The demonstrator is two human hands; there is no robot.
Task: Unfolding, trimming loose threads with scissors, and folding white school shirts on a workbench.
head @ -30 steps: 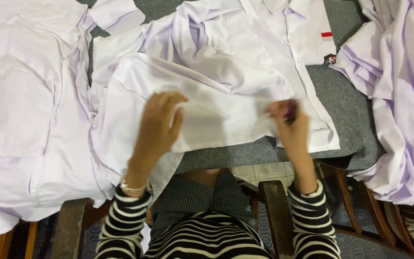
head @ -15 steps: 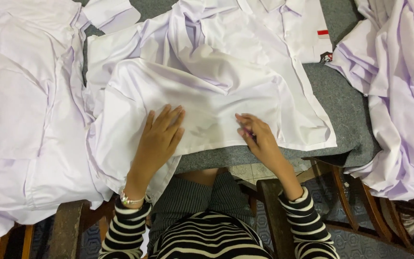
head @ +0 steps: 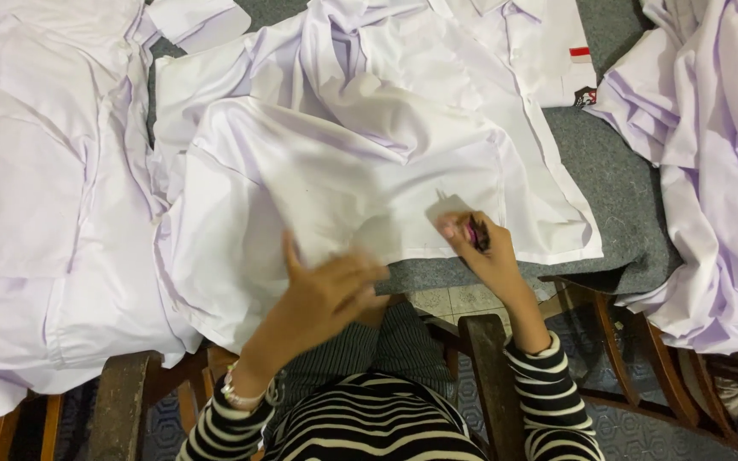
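A white shirt point(head: 369, 162) lies spread over a grey felt-covered table point(head: 617, 188). My left hand point(head: 326, 294) rests at the shirt's near hem, fingers spread and blurred with motion, holding nothing that I can see. My right hand point(head: 476, 243) pinches the hem further right, with a small dark and pink object point(head: 477, 235) held in its fingers. Both arms wear black-and-white striped sleeves, and a bracelet sits on the left wrist.
Piles of white shirts lie at the left point(head: 44, 213) and at the right edge point(head: 711, 171). A shirt at the top right carries a small red tag point(head: 580, 52). Wooden chair frames point(head: 480, 341) stand below the table edge, over a tiled floor.
My left hand has slid down and to the right to the shirt's hem. My right hand has shifted slightly right along the hem, and the cloth has bunched up more in the middle.
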